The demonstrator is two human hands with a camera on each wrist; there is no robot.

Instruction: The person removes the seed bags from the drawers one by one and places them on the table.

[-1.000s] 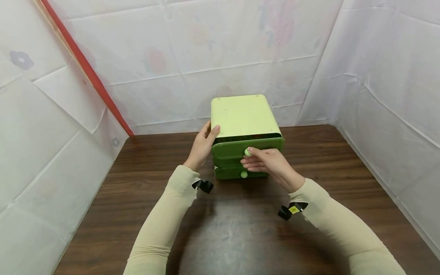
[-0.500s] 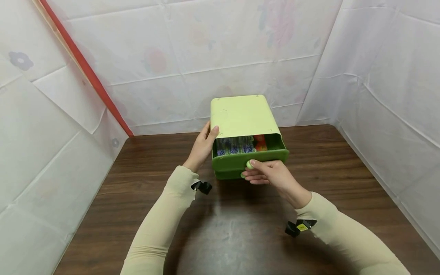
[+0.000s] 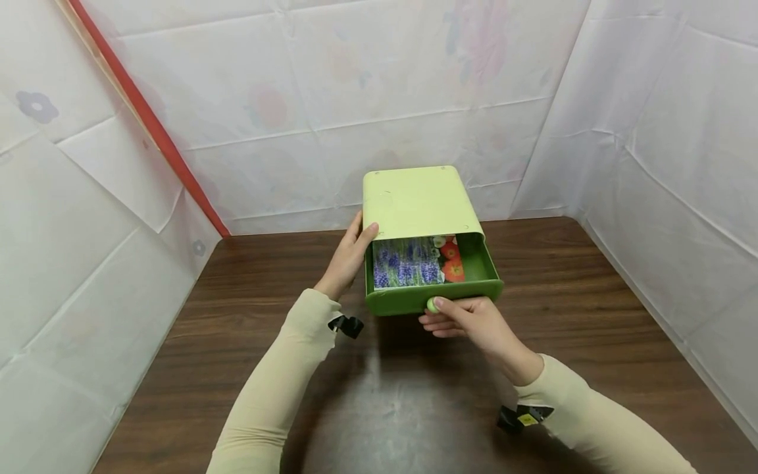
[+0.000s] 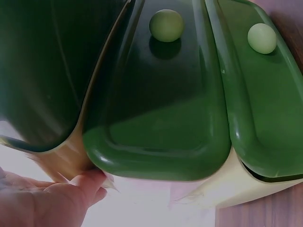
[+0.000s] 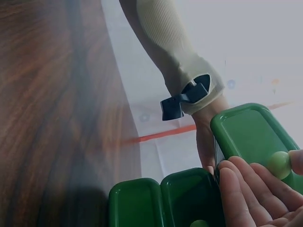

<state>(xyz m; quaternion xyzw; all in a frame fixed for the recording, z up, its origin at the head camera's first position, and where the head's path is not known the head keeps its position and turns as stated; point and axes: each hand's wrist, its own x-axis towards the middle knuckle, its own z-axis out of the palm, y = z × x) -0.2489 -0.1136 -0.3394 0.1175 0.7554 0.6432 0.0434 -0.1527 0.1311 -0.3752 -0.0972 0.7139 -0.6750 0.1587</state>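
A small drawer cabinet [image 3: 420,197] with a pale yellow-green top and green drawers stands on the table. Its top drawer [image 3: 482,263] is pulled out, and cards with printed purple flowers [image 3: 408,266] and red flowers [image 3: 453,266] lie inside. My right hand [image 3: 474,322] pinches the drawer's round light-green knob [image 5: 279,164] between thumb and finger, the other fingers extended below. My left hand [image 3: 346,258] rests against the cabinet's left side near the front, fingers fairly straight and thumb by the upper edge. Lower drawers [image 4: 161,109] with similar knobs are closed in the left wrist view.
The dark wood-grain table [image 3: 266,336] extends around the cabinet. White patterned sheeting [image 3: 284,131] covers the walls behind and at both sides. A red strip [image 3: 148,122] runs down the left corner. Both sleeved wrists carry small black devices.
My right hand has drawn the top drawer outward toward me by its knob, bringing the flower cards into view. The left hand has stayed against the cabinet's side.
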